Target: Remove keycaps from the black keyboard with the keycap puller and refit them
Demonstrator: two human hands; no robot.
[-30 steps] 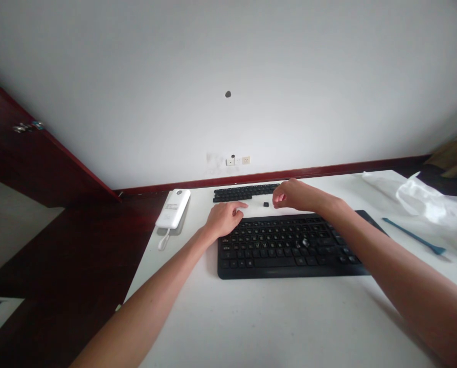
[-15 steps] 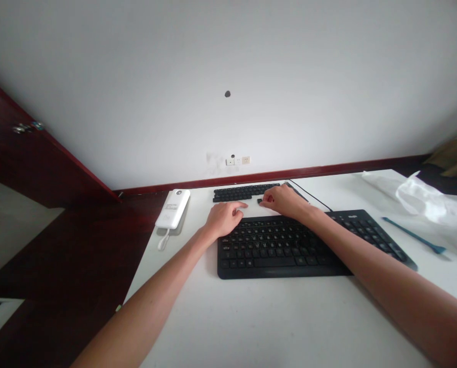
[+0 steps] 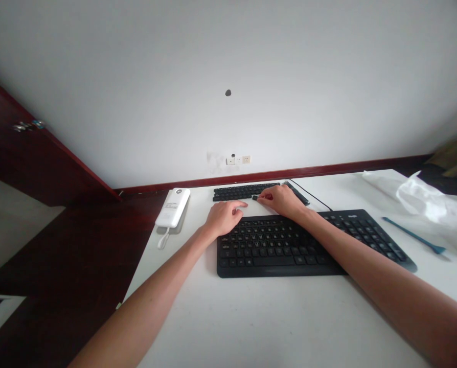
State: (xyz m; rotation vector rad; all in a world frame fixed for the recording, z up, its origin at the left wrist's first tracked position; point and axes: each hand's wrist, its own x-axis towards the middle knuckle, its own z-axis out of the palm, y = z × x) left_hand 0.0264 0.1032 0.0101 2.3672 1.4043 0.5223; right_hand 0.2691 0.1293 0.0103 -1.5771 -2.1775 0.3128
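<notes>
A black keyboard [image 3: 274, 261] lies on the white table under both forearms. My left hand [image 3: 224, 217] rests at its upper left corner, index finger stretched out and thumb apart, with nothing seen in it. Beyond the keyboard, my right hand [image 3: 280, 199] pinches a small black keycap [image 3: 255, 198] between thumb and fingertips, close to the table. The keycap is near the front edge of a block of black keycaps [image 3: 230, 192] laid in rows at the back of the table. My right hand hides part of that block, and my right forearm covers some of the keyboard.
A white power bank [image 3: 174, 208] with a short strap lies on the left. A dark blue pry tool [image 3: 414, 235] and a crumpled white plastic bag [image 3: 424, 199] are on the right. The keyboard's cable [image 3: 311, 192] runs towards the back. Behind the table [image 3: 251, 322] stands a wall.
My right hand has shifted slightly left and away from me with the keycap, closer to the block of keycaps. My left hand has stayed in place.
</notes>
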